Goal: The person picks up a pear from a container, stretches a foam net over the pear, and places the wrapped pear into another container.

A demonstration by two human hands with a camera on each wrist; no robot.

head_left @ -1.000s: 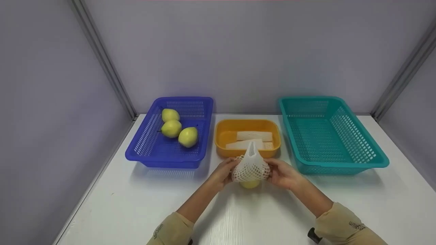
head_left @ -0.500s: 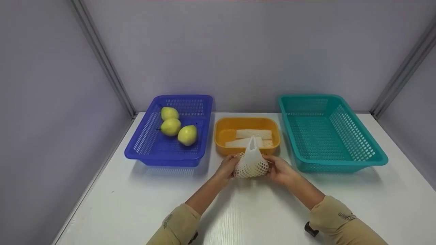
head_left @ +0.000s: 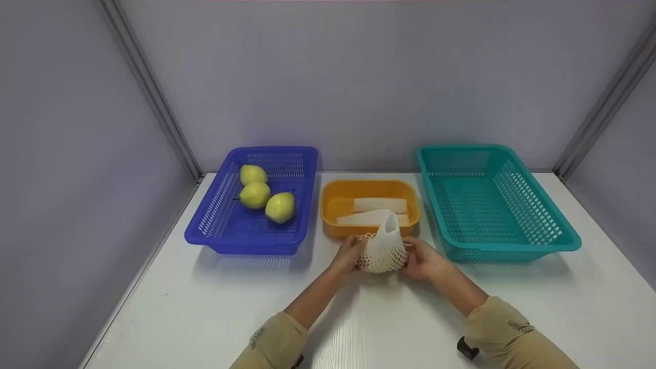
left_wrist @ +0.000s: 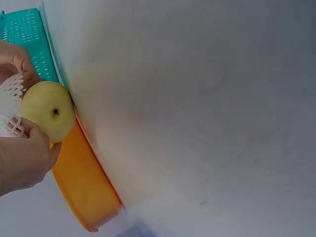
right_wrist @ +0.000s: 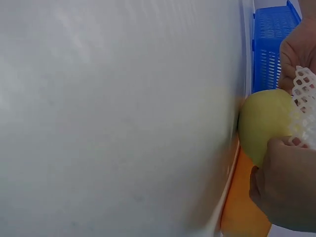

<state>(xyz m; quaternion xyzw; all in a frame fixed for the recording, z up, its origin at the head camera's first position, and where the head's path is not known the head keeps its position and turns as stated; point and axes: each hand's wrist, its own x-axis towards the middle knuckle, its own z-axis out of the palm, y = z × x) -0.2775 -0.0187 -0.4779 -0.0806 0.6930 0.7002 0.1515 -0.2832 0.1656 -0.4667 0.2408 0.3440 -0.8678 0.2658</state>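
A white foam fruit net (head_left: 383, 253) is pulled over a yellow-green pear (left_wrist: 47, 111), its narrow open end pointing up in the head view. The pear's rounded base sticks out bare from the net in both wrist views. My left hand (head_left: 349, 253) grips the net's edge and the pear's side from the left. From the right, my right hand (head_left: 421, 260) grips the net's edge against the pear, its thumb side near the rim in the right wrist view. Some fingertips of both hands are hidden behind the fruit and net.
A blue basket (head_left: 246, 240) with several pears (head_left: 280, 207) stands at the left. Behind my hands is an orange tub (head_left: 335, 205) with flat foam nets (head_left: 379, 205). A teal basket (head_left: 487, 205) stands at the right. Grey panels (head_left: 359, 82) enclose the white table (head_left: 205, 318).
The net's narrow end has tilted to the right and turned its opening into view. The pear's yellow underside, visible below the net a second ago, no longer shows in the head view.
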